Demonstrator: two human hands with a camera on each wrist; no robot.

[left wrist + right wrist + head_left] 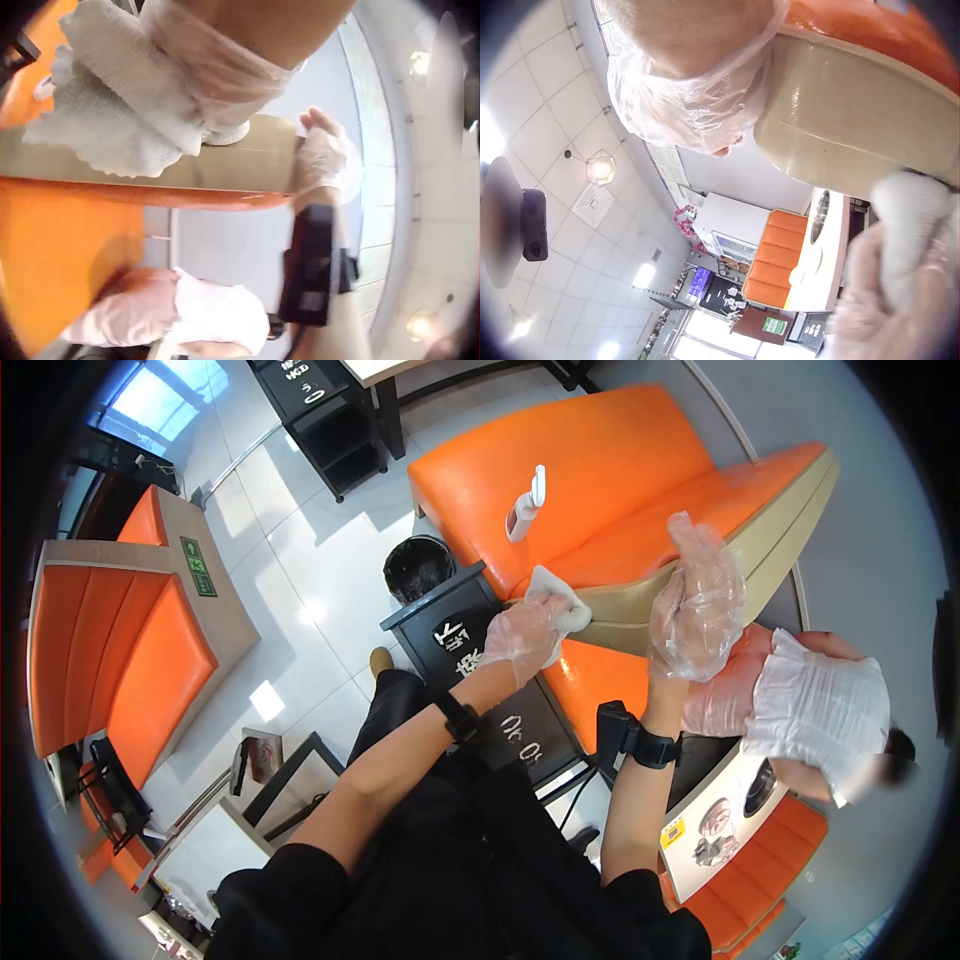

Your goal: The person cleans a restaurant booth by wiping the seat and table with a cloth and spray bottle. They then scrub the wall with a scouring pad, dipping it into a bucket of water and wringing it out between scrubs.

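Note:
My left hand (pixel 525 632), in a clear plastic glove, grips a white cloth (pixel 572 618). In the left wrist view the cloth (pixel 112 105) lies spread in folds against the tan back of an orange bench (pixel 232 165). My right hand (pixel 700 600), also in a loose clear glove, is raised with its fingers extended beside the upper part of the tan bench back (pixel 780 570). In the right wrist view this hand (pixel 697 97) overlaps the end of the backrest, and the glove's folds hide most of its fingers. A white bottle (pixel 522 515) stands on the orange seat.
A black bin (pixel 418 568) sits by a black cart (pixel 440 635) with white lettering, right before me. At the right, a person in a white top (pixel 815 710) is near a table (pixel 715 830). Another orange bench (pixel 150 660) stands at the left.

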